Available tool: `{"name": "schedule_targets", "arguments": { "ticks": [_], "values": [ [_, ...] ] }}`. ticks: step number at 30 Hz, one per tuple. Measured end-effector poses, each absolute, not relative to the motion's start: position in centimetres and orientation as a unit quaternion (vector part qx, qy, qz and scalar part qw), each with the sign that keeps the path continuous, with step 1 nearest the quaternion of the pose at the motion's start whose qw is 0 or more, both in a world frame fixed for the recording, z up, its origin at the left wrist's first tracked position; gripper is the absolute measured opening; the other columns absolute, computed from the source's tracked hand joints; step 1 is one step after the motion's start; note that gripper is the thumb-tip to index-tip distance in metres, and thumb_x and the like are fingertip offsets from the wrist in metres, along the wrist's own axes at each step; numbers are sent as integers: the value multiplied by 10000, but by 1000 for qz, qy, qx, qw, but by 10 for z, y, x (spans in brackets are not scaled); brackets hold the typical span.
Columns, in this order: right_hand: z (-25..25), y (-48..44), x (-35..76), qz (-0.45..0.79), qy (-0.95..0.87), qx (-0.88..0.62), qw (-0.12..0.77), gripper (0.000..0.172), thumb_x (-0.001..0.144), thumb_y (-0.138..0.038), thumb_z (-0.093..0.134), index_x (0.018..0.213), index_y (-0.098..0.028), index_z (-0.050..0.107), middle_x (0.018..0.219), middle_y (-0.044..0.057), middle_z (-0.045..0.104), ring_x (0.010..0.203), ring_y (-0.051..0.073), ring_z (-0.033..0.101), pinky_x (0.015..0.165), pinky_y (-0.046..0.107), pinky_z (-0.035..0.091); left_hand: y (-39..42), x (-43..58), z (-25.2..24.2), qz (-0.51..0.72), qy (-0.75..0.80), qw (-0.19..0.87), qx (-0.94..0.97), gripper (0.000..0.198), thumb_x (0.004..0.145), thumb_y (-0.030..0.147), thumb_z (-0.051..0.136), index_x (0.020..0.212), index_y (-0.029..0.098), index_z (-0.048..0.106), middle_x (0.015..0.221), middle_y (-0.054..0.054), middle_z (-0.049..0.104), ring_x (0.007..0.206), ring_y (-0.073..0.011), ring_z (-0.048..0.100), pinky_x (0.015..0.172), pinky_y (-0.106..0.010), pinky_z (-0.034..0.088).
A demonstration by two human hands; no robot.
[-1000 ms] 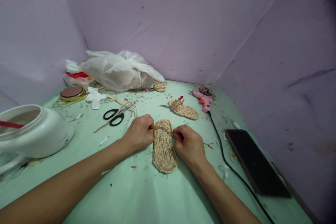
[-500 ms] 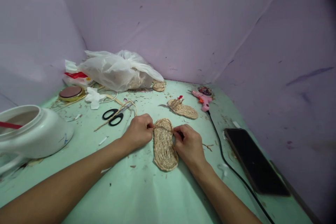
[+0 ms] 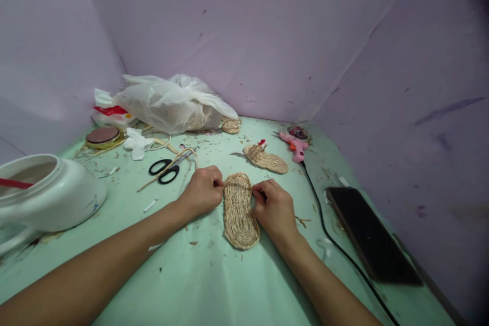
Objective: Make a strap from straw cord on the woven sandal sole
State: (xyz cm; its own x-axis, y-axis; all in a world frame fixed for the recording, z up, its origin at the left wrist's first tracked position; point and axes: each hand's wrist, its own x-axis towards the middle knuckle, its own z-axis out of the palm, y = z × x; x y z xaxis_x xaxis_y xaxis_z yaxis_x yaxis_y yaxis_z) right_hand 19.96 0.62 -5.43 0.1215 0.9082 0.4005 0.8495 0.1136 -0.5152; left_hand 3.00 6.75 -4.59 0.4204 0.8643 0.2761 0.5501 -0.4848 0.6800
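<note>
A small slipper sole (image 3: 240,219) of coiled straw cord lies flat on the green table in front of me. Across its far end runs a thin twisted cord (image 3: 237,185). At the sole's left edge, my left hand (image 3: 202,191) is closed, pinching the cord's end. My right hand (image 3: 275,209) pinches the cord at the right edge, and a loose tail shows beyond the wrist. The fingertips of both hands are partly hidden. Farther back lies a small straw slipper (image 3: 267,159) with a strap and a red bead-like trim.
Black-handled scissors (image 3: 168,169) lie left under a loose straw cord. A pink glue gun (image 3: 296,146) trails a black cable (image 3: 332,244) past a phone (image 3: 372,234) on the right. A white pot (image 3: 76,193) stands left. A plastic bag (image 3: 168,104) sits against the wall.
</note>
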Motion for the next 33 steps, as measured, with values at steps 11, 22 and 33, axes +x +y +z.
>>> {"name": "schedule_targets", "arguments": {
  "ticks": [11,22,33],
  "values": [
    [-55,8,198,21,-665,-670,328,163,679,-42,465,644,-154,577,674,43,554,645,161,532,599,252,389,69,31,-51,318,437,249,803,162,546,-3,443,479,140,479,606,-10,539,568,-110,499,529,-212,380],
    [-54,8,198,30,-665,-670,330,163,686,-40,470,645,-156,576,678,41,557,639,159,526,590,250,382,69,32,-50,317,436,252,803,179,541,-16,432,467,143,465,588,-4,527,551,-104,486,509,-208,363],
    [-54,8,198,30,-666,-664,339,188,675,-26,463,658,-162,592,678,38,561,644,157,533,591,248,389,69,31,-50,319,438,255,801,171,560,-4,440,483,142,485,605,-7,542,551,-101,491,506,-206,367]
  ]
}}
